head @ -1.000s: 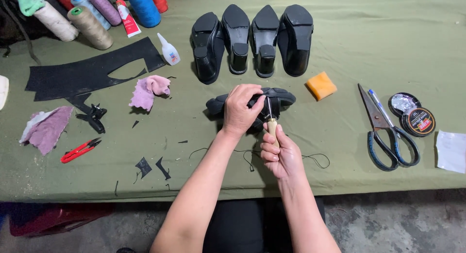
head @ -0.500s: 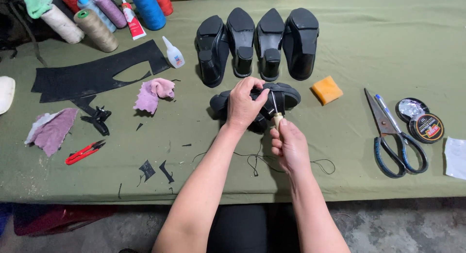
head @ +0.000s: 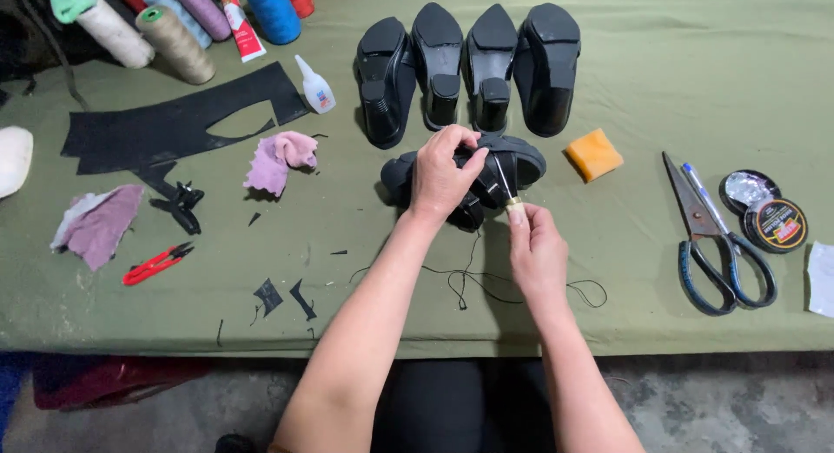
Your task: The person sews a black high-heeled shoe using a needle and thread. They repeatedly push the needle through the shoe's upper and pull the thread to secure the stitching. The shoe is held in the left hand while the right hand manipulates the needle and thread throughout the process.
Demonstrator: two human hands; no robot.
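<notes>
My left hand (head: 443, 171) grips a black sandal (head: 521, 162) lying on the green cloth-covered table (head: 695, 79), fingers wrapped over its straps. My right hand (head: 537, 249) holds a wooden-handled awl (head: 506, 188) whose metal point is pushed into the sandal near my left thumb. A thin black thread (head: 486, 284) trails from the sandal across the cloth toward the table's near edge.
Two pairs of black heeled shoes (head: 469, 66) stand behind the sandal. Scissors (head: 717, 236), a pen, polish tins (head: 764, 214) and an orange sponge (head: 593, 154) lie right. Left: thread cones (head: 178, 40), glue bottle (head: 314, 84), black leather piece (head: 174, 123), pink rags (head: 280, 158), red snips (head: 156, 264).
My right hand has moved up toward the sandal, driving the awl tip in closer. My left hand has kept its hold on the sandal.
</notes>
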